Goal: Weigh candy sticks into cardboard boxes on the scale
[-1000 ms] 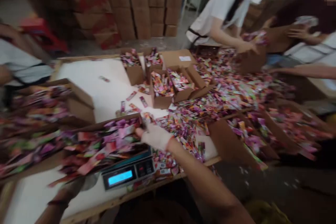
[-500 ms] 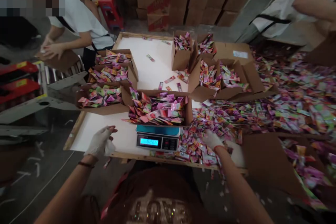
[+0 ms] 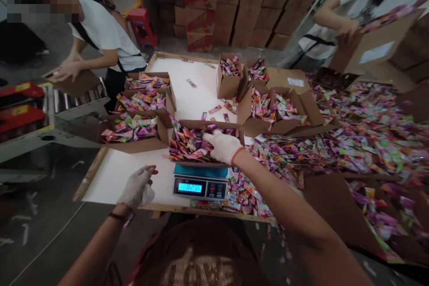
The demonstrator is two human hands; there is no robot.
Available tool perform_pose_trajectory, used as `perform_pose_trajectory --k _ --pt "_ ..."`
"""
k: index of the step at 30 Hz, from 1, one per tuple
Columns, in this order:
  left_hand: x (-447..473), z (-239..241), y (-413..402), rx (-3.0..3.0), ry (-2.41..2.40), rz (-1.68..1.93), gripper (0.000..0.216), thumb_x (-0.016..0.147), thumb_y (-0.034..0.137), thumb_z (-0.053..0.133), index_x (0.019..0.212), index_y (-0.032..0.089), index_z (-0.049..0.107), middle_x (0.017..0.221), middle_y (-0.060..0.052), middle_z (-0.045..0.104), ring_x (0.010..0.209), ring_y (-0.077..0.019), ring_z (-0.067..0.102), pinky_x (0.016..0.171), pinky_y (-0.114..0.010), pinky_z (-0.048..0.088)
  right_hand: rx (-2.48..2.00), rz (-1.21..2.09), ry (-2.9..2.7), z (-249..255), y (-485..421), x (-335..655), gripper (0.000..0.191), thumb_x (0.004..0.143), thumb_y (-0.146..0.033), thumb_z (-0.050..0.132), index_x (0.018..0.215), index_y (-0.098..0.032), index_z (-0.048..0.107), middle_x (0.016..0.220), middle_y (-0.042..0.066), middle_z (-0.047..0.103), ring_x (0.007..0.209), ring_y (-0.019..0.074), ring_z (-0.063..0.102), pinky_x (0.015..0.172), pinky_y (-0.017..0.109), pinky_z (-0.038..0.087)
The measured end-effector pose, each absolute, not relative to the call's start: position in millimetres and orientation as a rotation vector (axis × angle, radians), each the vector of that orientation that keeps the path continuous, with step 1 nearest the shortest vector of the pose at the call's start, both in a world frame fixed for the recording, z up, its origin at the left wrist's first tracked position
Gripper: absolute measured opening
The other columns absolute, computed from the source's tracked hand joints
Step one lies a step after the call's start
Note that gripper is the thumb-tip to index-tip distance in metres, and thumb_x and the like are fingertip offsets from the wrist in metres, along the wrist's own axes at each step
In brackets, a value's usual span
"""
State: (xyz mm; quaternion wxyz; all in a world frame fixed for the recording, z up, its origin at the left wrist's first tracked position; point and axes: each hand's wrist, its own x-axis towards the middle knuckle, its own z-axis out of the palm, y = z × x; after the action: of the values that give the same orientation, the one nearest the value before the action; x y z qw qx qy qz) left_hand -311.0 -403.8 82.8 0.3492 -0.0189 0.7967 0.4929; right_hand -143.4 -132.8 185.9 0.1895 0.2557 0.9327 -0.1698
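Observation:
My right hand [image 3: 223,145], in a white glove with an orange band at the wrist, reaches into a cardboard box [image 3: 201,163] full of small colourful packets [image 3: 189,140]. Its bent fingers close on packets at the top of the heap, and the fingertips are partly hidden. The box rests on a digital scale [image 3: 200,187] with a lit blue display. To the left of the scale, my gloved left hand [image 3: 136,186] hovers over the table's front edge. Its bare-tipped fingers are loosely curled and apart, with nothing visible in them.
Filled boxes stand at the left [image 3: 134,145] and back right [image 3: 261,127] of the white table [image 3: 187,65]. A large heap of packets [image 3: 362,143] covers the right side. One co-worker [image 3: 103,31] stands at the left; another [image 3: 345,22] holds a box at the right.
My right hand has moved left from the loose packets into the box on the scale. The scale's reading has changed. The co-worker at the right has a box raised over the heap.

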Motion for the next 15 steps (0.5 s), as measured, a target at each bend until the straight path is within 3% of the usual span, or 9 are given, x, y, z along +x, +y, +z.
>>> perform_pose_trajectory --k 3,5,7,10,13,15 --pt "-307.7 80.5 -406.8 -0.079 2.056 1.288 0.074 0.042 0.063 0.085 0.099 0.017 0.074 0.092 -0.007 0.076 0.060 -0.0150 0.050 0.049 -0.028 0.037 0.735 -0.716 2.790 174.1 -115.2 -137.8 0.043 0.090 -0.022 0.067 0.132 -0.021 0.077 0.133 0.013 0.076 0.121 0.0281 0.072 0.106 0.039 0.055" --pt "-305.8 78.9 -407.2 -0.099 2.046 1.292 0.074 0.041 0.062 0.085 0.098 0.017 0.074 0.090 -0.007 0.076 0.060 -0.0149 0.050 0.050 -0.028 0.037 0.823 -1.050 2.924 178.0 -103.3 -119.0 0.032 0.083 -0.019 0.066 0.111 -0.017 0.081 0.116 0.011 0.080 0.110 0.0247 0.073 0.102 0.037 0.055" --pt "-303.9 78.0 -405.5 -0.120 2.041 1.288 0.073 0.040 0.061 0.084 0.096 0.016 0.074 0.088 -0.006 0.075 0.060 -0.0150 0.051 0.051 -0.028 0.037 0.926 -1.443 2.986 192.0 -97.1 -93.1 0.024 0.077 -0.022 0.066 0.097 -0.017 0.078 0.101 0.008 0.079 0.094 0.0222 0.072 0.090 0.037 0.057" --pt "-301.3 78.1 -399.6 -0.120 2.040 1.263 0.071 0.040 0.060 0.082 0.094 0.015 0.073 0.088 -0.007 0.074 0.060 -0.0149 0.051 0.051 -0.029 0.037 1.114 -1.853 2.922 223.4 -96.0 -45.0 0.013 0.080 -0.033 0.072 0.087 -0.022 0.071 0.080 0.002 0.070 0.068 0.0173 0.062 0.065 0.033 0.053" --pt "-299.5 79.1 -393.0 -0.121 2.035 1.242 0.069 0.040 0.059 0.081 0.094 0.016 0.072 0.089 -0.006 0.074 0.060 -0.0147 0.049 0.049 -0.029 0.036 1.378 -1.659 2.969 242.7 -92.0 9.3 0.026 0.084 -0.044 0.080 0.074 -0.028 0.060 0.066 0.000 0.059 0.056 0.0168 0.051 0.050 0.031 0.043" --pt "-298.9 79.5 -389.7 -0.125 2.029 1.232 0.068 0.040 0.059 0.080 0.093 0.016 0.072 0.087 -0.006 0.073 0.059 -0.0144 0.049 0.049 -0.029 0.035 1.435 -1.369 3.062 237.0 -85.0 42.0 0.036 0.086 -0.050 0.080 0.069 -0.031 0.055 0.064 0.001 0.056 0.056 0.0194 0.052 0.049 0.033 0.044"
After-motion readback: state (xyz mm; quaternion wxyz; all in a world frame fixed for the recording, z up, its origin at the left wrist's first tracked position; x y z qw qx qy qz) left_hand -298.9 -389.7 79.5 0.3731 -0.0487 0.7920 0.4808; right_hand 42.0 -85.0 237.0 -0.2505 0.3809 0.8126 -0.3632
